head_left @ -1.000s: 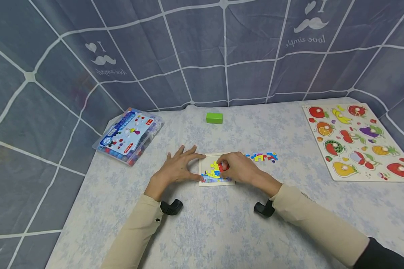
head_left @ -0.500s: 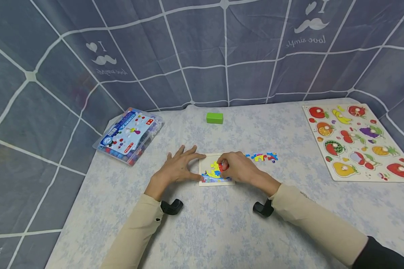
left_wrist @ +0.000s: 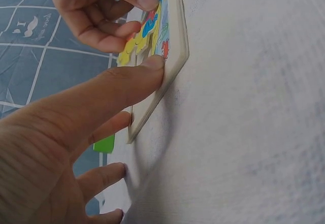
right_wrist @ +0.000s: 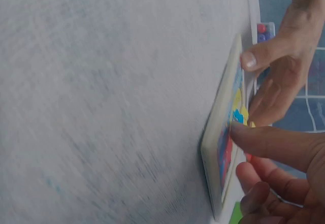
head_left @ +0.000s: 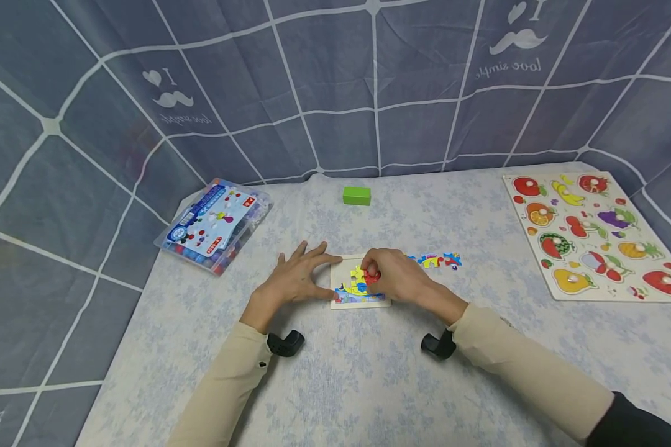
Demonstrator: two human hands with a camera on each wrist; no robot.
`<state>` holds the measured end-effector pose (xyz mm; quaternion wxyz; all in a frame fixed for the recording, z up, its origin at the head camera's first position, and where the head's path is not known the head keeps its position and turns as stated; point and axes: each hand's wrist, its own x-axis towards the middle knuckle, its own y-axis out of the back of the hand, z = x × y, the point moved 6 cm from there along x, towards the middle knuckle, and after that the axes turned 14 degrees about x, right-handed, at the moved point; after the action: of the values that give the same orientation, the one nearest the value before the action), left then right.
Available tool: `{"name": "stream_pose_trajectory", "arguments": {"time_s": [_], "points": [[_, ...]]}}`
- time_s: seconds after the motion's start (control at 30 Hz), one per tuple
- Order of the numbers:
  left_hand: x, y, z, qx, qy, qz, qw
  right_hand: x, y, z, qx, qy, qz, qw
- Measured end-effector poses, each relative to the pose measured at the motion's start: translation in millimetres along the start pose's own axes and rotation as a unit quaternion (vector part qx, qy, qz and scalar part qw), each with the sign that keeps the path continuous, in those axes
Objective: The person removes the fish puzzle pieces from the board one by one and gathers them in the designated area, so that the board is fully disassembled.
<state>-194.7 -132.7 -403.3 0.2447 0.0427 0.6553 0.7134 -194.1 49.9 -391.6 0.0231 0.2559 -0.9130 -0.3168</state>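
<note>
A small jigsaw puzzle in a pale wooden tray (head_left: 363,306) lies mid-table, partly filled with yellow and blue pieces (head_left: 358,277). My left hand (head_left: 295,279) spreads its fingers at the tray's left side. In the left wrist view its thumb (left_wrist: 137,79) presses on the tray's frame (left_wrist: 179,41) near a corner. My right hand (head_left: 399,276) pinches a red puzzle piece (head_left: 372,277) over the tray's right part, and it hides that side from above. Several loose puzzle pieces (head_left: 432,261) lie in a row just right of this hand.
A green block (head_left: 356,196) stands behind the tray. At back left is a clear plastic box (head_left: 215,226) with a printed blue sheet and coloured beads. A fruit peg puzzle board (head_left: 593,239) lies at the right. A grey-blue curtain (head_left: 335,87) with white lines hangs behind the table.
My right hand has shifted slightly up, and more of the red piece shows under its fingers. The left hand stays in place on the tray.
</note>
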Motion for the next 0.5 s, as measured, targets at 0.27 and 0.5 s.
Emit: {"name": "stream_pose_trajectory", "arguments": {"time_s": [0.27, 0.5], "points": [[0.7, -0.9, -1.1, 0.005, 0.001, -0.002, 1.0, -2.0, 4.7, -4.8, 0.044, 0.051, 0.008, 0.9977], [1.0, -1.3, -0.7, 0.003, 0.003, -0.002, 1.0, -1.8, 1.4, -4.9, 0.106, 0.069, -0.009, 0.9919]]}}
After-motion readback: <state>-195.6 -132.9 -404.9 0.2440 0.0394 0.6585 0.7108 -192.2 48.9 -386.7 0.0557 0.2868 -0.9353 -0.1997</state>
